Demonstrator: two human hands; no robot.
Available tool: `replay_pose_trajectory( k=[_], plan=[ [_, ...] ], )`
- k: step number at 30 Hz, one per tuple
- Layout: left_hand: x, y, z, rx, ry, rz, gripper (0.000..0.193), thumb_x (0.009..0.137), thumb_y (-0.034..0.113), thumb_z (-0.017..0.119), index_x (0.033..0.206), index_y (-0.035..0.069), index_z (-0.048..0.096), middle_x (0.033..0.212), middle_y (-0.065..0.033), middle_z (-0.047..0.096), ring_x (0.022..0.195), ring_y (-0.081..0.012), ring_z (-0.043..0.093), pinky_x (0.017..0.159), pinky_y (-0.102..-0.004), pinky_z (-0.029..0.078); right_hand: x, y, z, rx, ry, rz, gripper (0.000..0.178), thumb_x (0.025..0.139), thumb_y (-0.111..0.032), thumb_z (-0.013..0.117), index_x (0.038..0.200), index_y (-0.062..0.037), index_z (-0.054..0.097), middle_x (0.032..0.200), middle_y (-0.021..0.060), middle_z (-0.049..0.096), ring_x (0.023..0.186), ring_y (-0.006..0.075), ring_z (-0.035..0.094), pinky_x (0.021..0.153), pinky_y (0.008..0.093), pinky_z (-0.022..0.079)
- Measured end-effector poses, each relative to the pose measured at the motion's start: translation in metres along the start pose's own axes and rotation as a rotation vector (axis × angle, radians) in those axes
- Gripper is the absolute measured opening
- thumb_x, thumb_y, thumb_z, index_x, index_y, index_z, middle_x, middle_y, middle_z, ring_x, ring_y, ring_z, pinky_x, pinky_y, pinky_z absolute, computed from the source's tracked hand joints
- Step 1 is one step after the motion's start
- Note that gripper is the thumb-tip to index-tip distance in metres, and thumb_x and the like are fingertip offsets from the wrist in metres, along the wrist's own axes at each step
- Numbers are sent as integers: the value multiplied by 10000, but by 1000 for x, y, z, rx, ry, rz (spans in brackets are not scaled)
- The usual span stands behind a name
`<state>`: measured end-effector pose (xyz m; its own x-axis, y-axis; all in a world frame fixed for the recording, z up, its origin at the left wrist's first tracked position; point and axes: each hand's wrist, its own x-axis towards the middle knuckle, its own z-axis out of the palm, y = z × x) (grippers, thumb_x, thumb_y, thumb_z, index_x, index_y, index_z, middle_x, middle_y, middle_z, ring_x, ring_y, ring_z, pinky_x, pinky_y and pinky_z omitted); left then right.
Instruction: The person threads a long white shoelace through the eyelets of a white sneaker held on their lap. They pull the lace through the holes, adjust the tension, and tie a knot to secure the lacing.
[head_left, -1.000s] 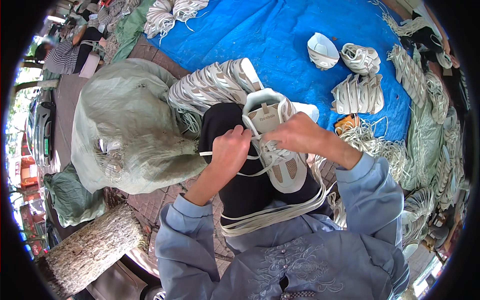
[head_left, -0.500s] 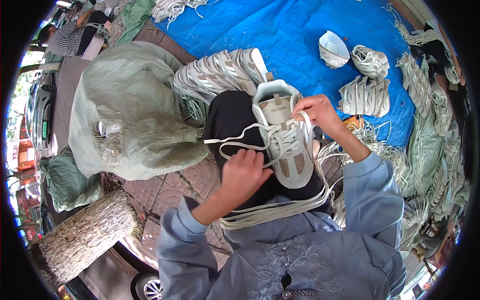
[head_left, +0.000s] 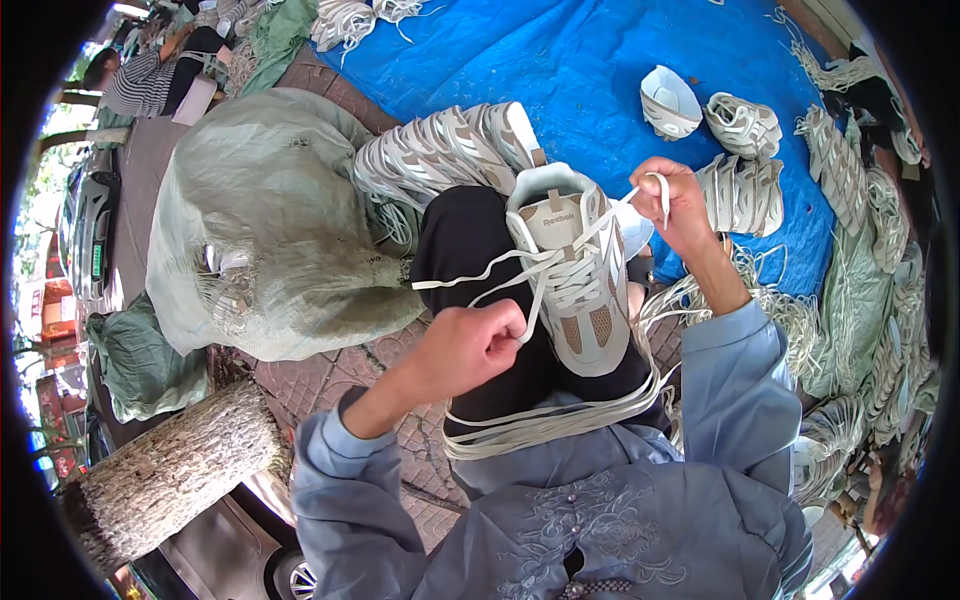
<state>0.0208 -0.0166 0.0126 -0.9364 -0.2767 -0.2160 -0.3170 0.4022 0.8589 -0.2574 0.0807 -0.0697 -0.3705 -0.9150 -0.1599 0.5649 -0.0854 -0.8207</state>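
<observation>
A white and beige sneaker (head_left: 575,275) rests on my knees, its toe pointing toward me. White lace runs through its eyelets, and one loose end (head_left: 465,283) trails left over my dark trouser leg. My right hand (head_left: 668,200) pinches the shoelace up and to the right of the tongue, with a short tip hanging from the fingers. Left of the toe, my left hand (head_left: 478,345) is closed around another stretch of the lace, which runs taut up to the shoe's throat. A bundle of white laces (head_left: 560,420) lies across my lap.
A blue tarp (head_left: 540,70) spreads ahead, bearing stacked shoe uppers (head_left: 740,190) and a single upper (head_left: 670,100). A row of nested uppers (head_left: 440,150) leans beside a big pale sack (head_left: 270,240). Left are a tree trunk (head_left: 180,470) and a seated person (head_left: 150,80). More laces (head_left: 770,300) heap at right.
My right hand has moved up and right, drawing its lace away from the shoe. My left hand has shifted down-left and closed on lace, pulling it taut.
</observation>
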Motion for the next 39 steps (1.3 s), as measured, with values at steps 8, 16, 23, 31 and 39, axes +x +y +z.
replay_pose_trajectory(
  k=[8,16,23,31,39],
  plan=[
    [-15,35,-76,193,-211,-49,228,719,85,605,941,72,555,640,-48,571,545,-132,555,516,-256,425,1,-2,-25,32,79,-48,189,703,-100,639,779,56,563,479,-27,382,391,55,301,388,221,204],
    [-15,-20,10,732,430,154,261,630,177,682,806,45,543,664,-62,477,622,-233,510,521,-328,421,5,-15,-24,-1531,74,-350,151,595,-46,625,744,-41,599,599,52,535,542,172,516,482,289,394],
    [10,-41,54,1012,425,191,210,597,114,629,785,58,552,672,-49,417,665,-222,457,567,-331,394,-17,20,74,-1395,-447,-827,265,538,-57,656,789,-119,598,797,24,564,750,222,523,695,327,403],
    [14,-7,5,-494,280,-55,83,780,22,541,858,-7,548,749,-87,580,671,-122,563,637,-222,450,1,29,94,-1043,-584,-558,106,602,-122,659,693,-73,637,624,39,547,613,149,516,580,302,387],
    [36,-31,22,-579,150,85,351,758,-47,376,1093,-20,476,1013,-104,579,1003,-191,521,887,-305,375,4,-24,54,-418,-247,-103,122,640,-26,599,746,16,644,644,44,590,534,87,488,507,218,384]
  ],
)
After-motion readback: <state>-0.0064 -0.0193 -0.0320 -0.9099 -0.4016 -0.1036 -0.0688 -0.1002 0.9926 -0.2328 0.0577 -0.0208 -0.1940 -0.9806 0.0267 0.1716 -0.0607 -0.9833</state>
